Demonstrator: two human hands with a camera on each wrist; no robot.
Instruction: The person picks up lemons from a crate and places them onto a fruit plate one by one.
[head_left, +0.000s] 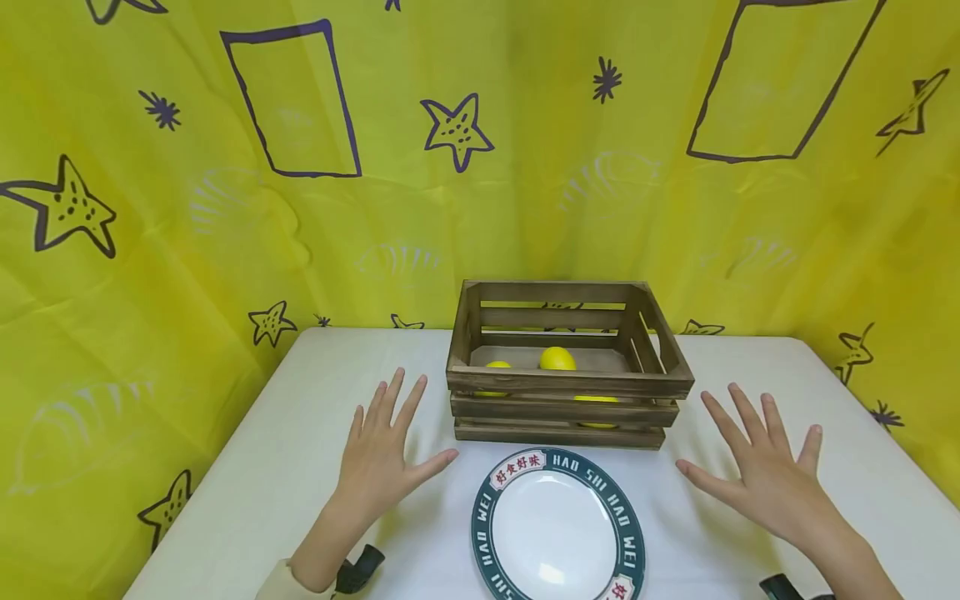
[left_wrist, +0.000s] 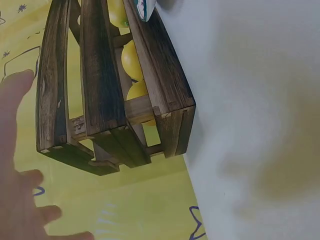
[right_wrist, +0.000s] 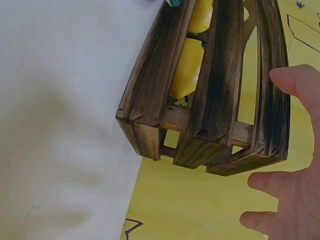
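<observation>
Head cam: my left hand [head_left: 377, 457] and right hand [head_left: 772, 483] are spread, empty, either side of the slatted crate [head_left: 570, 382] with lemons [head_left: 557, 358] inside; sloppy reach could clip the dinner plate [head_left: 555, 525]. Left wrist: slats [left_wrist: 102, 70] partly hide lemons, so I might misgrab. Right wrist: fingers [right_wrist: 274, 185] could snag

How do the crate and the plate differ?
The crate is brown slatted wood; the plate is white with a dark green, lettered rim. The crate is boxy and holds yellow fruit; the plate is round and looks bare. The crate stands behind; the plate lies in front. Both rest on the white table.
</observation>
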